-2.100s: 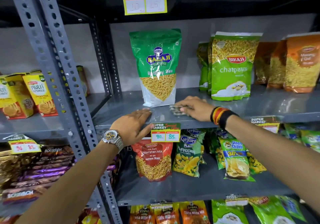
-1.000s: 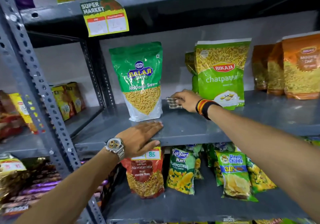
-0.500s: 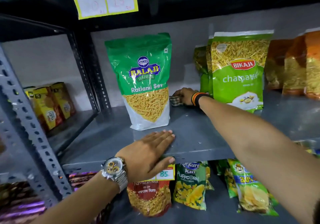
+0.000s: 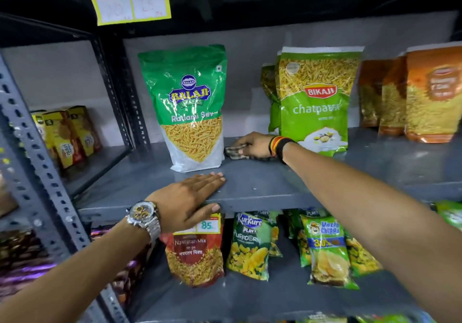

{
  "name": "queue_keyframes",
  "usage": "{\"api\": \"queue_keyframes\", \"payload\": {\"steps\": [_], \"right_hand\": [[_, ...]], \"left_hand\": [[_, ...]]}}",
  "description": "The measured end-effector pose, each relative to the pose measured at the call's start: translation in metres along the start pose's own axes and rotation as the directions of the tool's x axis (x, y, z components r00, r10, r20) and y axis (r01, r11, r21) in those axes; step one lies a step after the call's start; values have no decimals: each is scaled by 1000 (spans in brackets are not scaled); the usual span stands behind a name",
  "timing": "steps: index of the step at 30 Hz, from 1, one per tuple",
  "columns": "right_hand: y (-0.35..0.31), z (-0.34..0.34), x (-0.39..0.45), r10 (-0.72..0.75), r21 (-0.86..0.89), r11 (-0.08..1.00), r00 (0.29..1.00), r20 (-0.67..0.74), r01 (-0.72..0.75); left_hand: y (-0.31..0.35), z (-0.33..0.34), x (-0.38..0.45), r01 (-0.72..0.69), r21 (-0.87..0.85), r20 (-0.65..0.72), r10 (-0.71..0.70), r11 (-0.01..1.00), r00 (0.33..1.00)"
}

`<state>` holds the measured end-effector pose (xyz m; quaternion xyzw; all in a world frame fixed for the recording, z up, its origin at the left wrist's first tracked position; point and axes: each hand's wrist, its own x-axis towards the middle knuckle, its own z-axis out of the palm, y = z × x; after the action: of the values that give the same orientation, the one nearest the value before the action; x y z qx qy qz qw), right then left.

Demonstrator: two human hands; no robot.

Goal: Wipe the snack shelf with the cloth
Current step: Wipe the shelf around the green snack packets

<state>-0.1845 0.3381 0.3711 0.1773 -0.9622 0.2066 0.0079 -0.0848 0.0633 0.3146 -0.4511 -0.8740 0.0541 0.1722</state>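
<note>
The grey metal snack shelf (image 4: pixel 262 185) runs across the middle of the view. My right hand (image 4: pixel 255 145) reaches deep onto it and presses a small checked cloth (image 4: pixel 233 153) flat against the shelf, in the gap between the two green bags. Most of the cloth is hidden under the fingers. My left hand (image 4: pixel 187 197), with a wristwatch, lies flat and open on the shelf's front edge, thumb hooked under the lip, holding nothing.
A green Balaji Ratlami Sev bag (image 4: pixel 187 107) stands just left of the cloth, a green Bikaji bag (image 4: pixel 315 97) just right. Orange bags (image 4: pixel 425 92) stand far right. A perforated upright (image 4: pixel 37 162) sits left. Snack packets (image 4: pixel 250 245) fill the shelf below.
My right hand and the cloth have moved from the shelf's front edge to deep between the two green bags. My left hand stays on the front edge. The camera has come closer.
</note>
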Motion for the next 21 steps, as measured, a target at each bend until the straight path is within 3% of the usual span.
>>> {"api": "queue_keyframes", "payload": {"steps": [6, 10, 12, 15, 20, 21], "right_hand": [[-16, -6, -76, -156, 86, 985, 980, 121, 146], [-4, -20, -83, -107, 170, 978, 991, -78, 119], [2, -9, -78, -63, 124, 990, 995, -72, 71], [-1, 10, -91, -106, 83, 990, 989, -99, 114], [-1, -4, -148, -241, 179, 958, 968, 73, 225], [5, -9, -149, -223, 210, 955, 974, 41, 210]], "left_hand": [[5, -3, -1, 52, 26, 8, -52, 998, 999], [10, -4, -2, 84, 47, 3, -85, 995, 996], [11, -4, -2, 100, 45, 5, -100, 994, 995], [14, -4, -3, 129, 31, -2, -129, 991, 992], [17, -3, -4, 158, -3, -1, -158, 987, 987], [18, -4, -4, 160, 0, -4, -160, 987, 987]]}}
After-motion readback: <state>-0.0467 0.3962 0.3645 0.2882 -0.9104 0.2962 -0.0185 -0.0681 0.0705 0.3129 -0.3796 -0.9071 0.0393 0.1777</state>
